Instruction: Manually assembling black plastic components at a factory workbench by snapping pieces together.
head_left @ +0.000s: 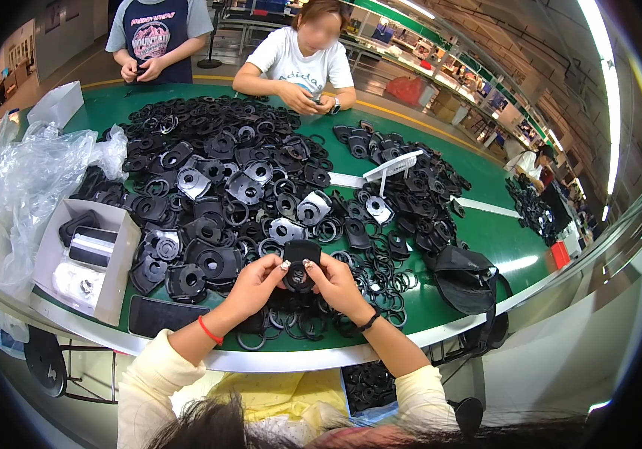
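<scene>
Between my two hands, just above the near part of the green table, I hold a black plastic part with a rounded top (302, 258). My left hand (260, 278) grips its left side, thumb on the face. From the right side my right hand (334, 280) grips the same part, its thumb also on the face. The fingers behind it are hidden. Loose black rings (387, 288) lie beside my right hand. Beyond both hands spreads a large heap of black plastic housings (216, 262) with round holes, mixed with more rings.
At the left stand an open white box (123, 262) with parts inside and a heap of clear plastic bags (14, 194). A dark phone (160, 316) lies by the near edge. To the right are a black bag (463, 280) and a white stand (392, 166). Two people work across the table.
</scene>
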`<state>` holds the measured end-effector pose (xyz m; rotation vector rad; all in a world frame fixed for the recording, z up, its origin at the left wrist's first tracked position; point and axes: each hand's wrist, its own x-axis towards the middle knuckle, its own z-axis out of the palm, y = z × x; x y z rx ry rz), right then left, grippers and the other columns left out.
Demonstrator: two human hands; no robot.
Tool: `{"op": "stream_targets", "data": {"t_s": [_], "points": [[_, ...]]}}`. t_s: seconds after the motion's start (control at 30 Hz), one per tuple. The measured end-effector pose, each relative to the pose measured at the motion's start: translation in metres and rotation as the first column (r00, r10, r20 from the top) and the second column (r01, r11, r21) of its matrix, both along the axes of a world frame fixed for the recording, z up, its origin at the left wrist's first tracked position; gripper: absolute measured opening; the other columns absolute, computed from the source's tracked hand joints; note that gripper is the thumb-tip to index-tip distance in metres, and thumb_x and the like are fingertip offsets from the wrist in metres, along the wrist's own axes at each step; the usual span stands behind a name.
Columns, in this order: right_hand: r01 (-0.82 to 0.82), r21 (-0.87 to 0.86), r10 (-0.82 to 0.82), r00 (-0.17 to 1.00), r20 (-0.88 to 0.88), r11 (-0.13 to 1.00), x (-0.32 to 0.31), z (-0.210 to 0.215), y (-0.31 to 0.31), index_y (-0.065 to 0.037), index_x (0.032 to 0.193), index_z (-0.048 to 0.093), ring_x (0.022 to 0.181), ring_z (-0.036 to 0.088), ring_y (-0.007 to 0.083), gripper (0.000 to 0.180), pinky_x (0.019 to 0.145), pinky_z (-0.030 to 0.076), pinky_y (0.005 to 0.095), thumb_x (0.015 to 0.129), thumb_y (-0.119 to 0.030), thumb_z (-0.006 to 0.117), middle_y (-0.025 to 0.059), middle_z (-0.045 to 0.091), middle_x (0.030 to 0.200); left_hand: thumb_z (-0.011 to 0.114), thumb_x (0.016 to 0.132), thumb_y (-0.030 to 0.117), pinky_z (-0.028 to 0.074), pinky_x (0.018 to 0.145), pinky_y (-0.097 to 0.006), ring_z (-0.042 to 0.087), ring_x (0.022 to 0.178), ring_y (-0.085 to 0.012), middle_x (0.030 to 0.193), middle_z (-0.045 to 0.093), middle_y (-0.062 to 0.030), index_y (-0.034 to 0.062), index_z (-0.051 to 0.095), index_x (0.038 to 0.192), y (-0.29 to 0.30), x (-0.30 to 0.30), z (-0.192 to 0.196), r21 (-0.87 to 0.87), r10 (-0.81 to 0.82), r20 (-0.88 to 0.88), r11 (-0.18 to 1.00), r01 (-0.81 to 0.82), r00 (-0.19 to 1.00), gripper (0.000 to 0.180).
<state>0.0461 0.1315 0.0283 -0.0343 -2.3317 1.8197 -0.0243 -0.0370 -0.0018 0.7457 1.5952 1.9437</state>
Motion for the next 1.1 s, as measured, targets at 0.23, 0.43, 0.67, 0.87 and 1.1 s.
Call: {"op": "stream_targets", "data": {"t_s": [0.23, 0.43, 0.67, 0.87, 1.1], "points": [[-0.12, 0.166, 0.107, 0.991, 0.086, 0.979, 0.001, -0.0073, 0.0078, 0.003, 0.088, 0.062, 0.056, 0.053, 0.0082, 0.027, 0.051, 0.043, 0.0241, 0.088, -0.024, 0.061, 0.0036, 0.061, 0.066, 0.05, 0.094, 0.016, 0.035, 0.052, -0.022, 0.044, 0.058, -0.0044, 0.061, 0.05, 0.0002, 0.0, 0.054, 0.09, -0.0026, 0.0038, 0.0071, -0.109, 0.197, -0.299, 0.965, -0.238, 0.934, 0.017], [-0.144, 0.176, 0.127, 0.986, 0.105, 0.974, 0.0016, -0.0014, 0.0031, 0.004, 0.079, 0.062, 0.056, 0.056, 0.0096, 0.032, 0.051, 0.043, 0.0254, 0.087, -0.027, 0.06, 0.0055, 0.062, 0.063, 0.049, 0.093, 0.015, 0.034, 0.049, -0.025, 0.042, 0.053, -0.0076, 0.058, 0.047, -0.0055, -0.0005, 0.055, 0.089, -0.0038, 0.0051, 0.0093, -0.132, 0.232, -0.377, 0.945, -0.3, 0.897, 0.017], [-0.322, -0.045, 0.324, 0.926, 0.193, 0.946, 0.0035, -0.006, 0.0053, 0.003, 0.082, 0.062, 0.055, 0.055, 0.009, 0.035, 0.051, 0.043, 0.0237, 0.091, -0.029, 0.054, 0.0047, 0.062, 0.064, 0.047, 0.095, 0.017, 0.035, 0.05, -0.025, 0.043, 0.054, -0.0081, 0.062, 0.051, -0.0052, -0.0006, 0.054, 0.088, -0.0024, 0.0023, 0.0009, -0.078, 0.186, -0.332, 0.972, -0.223, 0.925, 0.021], [-0.212, -0.059, 0.217, 0.972, 0.095, 0.975, 0.0018, -0.005, 0.0065, 0.001, 0.084, 0.062, 0.054, 0.051, 0.007, 0.032, 0.051, 0.042, 0.0224, 0.094, -0.027, 0.051, 0.0023, 0.06, 0.064, 0.046, 0.096, 0.019, 0.045, 0.058, -0.022, 0.053, 0.062, -0.0063, 0.07, 0.058, -0.0011, -0.0012, 0.055, 0.086, -0.0021, 0.0027, 0.0046, 0.012, 0.102, -0.056, 0.995, -0.102, 0.993, 0.024], [-0.25, -0.001, 0.248, 0.963, 0.103, 0.968, 0.002, -0.007, 0.0033, 0.001, 0.081, 0.062, 0.054, 0.049, 0.0061, 0.031, 0.05, 0.041, 0.0224, 0.093, -0.027, 0.052, 0.0009, 0.06, 0.064, 0.047, 0.096, 0.016, 0.048, 0.059, -0.023, 0.055, 0.063, -0.0066, 0.07, 0.058, -0.0017, -0.002, 0.056, 0.088, -0.0033, 0.0041, 0.0039, -0.073, 0.163, -0.158, 0.982, -0.176, 0.974, 0.022]]}}
